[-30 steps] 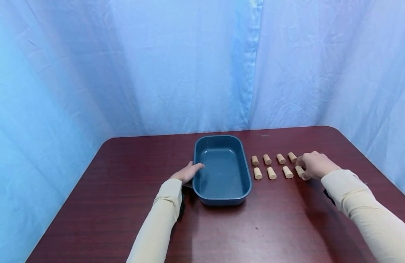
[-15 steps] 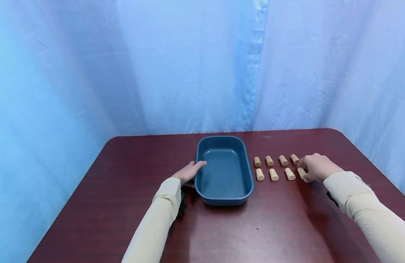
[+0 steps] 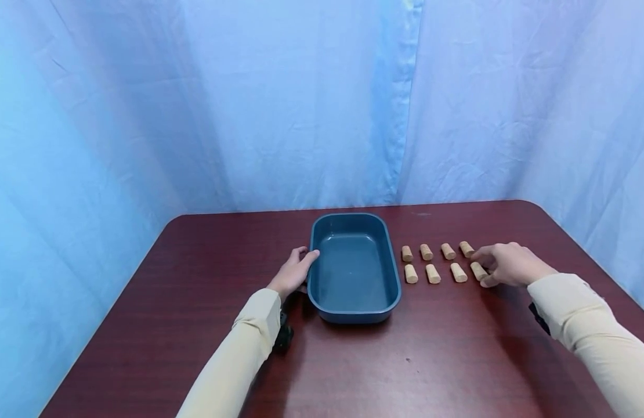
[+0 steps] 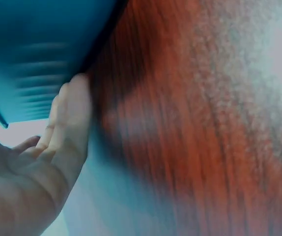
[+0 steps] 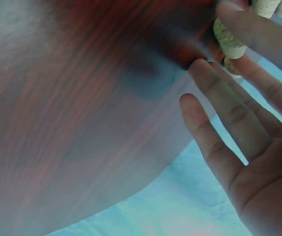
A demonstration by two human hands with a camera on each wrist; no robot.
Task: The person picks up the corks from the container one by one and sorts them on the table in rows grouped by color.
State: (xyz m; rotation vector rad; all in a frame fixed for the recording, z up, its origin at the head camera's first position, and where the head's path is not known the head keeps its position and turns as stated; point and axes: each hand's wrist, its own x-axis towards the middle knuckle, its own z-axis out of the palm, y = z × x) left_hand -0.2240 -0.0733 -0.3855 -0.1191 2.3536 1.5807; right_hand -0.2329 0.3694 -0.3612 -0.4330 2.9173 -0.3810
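A deep blue rectangular baking dish (image 3: pixel 353 316) stands mid-table in the head view. My left hand (image 3: pixel 292 271) is at its left side, thumb tip right at the rim and the other fingers outside; the left wrist view has these fingers (image 4: pixel 72 108) straight beside the ribbed wall. To the right of the dish, several tapered corks lie in two rows. My right hand (image 3: pixel 512 264) is at the right end, its thumb and fingers spread around the last front cork (image 3: pixel 477 271). In the right wrist view, that cork (image 5: pixel 229 42) lies between thumb and loosely extended fingers.
The dark red wooden table (image 3: pixel 405 371) has a rounded far right corner. Light blue curtains (image 3: pixel 301 104) hang behind it and along both sides. The back row of corks ends with a cork (image 3: pixel 466 249) near my right fingertips.
My left thumb has drawn back from inside the dish to its rim, and the hand has shifted slightly left. My right hand has eased slightly right, its fingers a little more spread.
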